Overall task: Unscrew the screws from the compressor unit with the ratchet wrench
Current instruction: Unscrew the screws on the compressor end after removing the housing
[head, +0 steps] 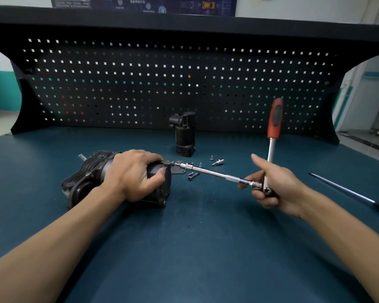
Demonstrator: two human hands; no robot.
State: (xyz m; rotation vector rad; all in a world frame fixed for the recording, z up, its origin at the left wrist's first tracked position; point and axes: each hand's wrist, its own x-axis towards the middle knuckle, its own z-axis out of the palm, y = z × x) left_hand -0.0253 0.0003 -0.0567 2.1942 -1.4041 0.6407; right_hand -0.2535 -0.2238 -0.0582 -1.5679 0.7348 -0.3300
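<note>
Head cam: L hand [134, 176] clamps compressor [92, 178], R hand [271, 186] grips ratchet [271, 136]; some screws [193, 176] out already, extension on another.

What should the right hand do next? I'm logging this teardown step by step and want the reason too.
Probably swing the ratchet wrench handle to turn the screw out. The extension bar is already seated at the end face of the compressor unit, the left hand braces the body, and the right hand grips the ratchet head.
</note>
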